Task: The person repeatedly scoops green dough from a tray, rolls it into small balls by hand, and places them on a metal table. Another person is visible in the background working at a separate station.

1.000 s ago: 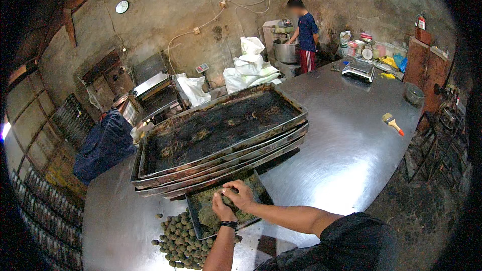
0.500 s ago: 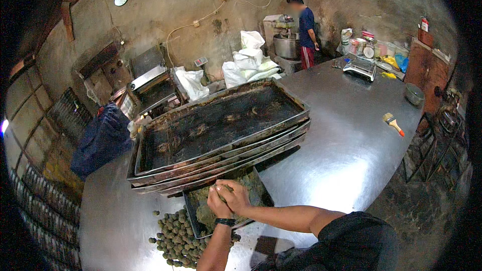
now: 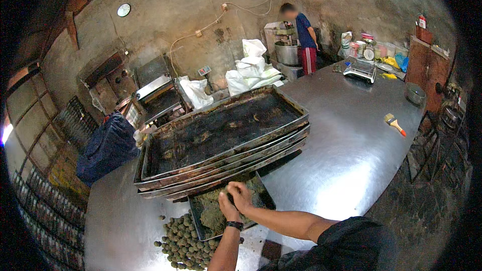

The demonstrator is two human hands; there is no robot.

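My left hand (image 3: 229, 208), with a dark band on its wrist, and my right hand (image 3: 241, 196) are cupped close together, fingers curled, above a dark rectangular tray (image 3: 196, 226). Crumbly greenish-brown mixture (image 3: 213, 215) is spread in that tray. Whatever lies between my palms is hidden by the fingers. Left of the tray, a heap of small greenish-brown balls (image 3: 183, 238) sits on the metal table (image 3: 118, 221), with one ball apart from the others.
Right beyond my hands, a stack of large blackened baking trays (image 3: 226, 125) stands on the table. A paintbrush (image 3: 394, 124), a scale (image 3: 360, 70) and a bowl (image 3: 414, 93) lie to the right. White sacks (image 3: 251, 73) and a person (image 3: 306, 37) at a mixer (image 3: 287, 52) are at the back.
My hands have shifted slightly right in the picture and parted a little, with a gap now showing between them. The whole view has shifted slightly. The person at the back leans further over the mixer.
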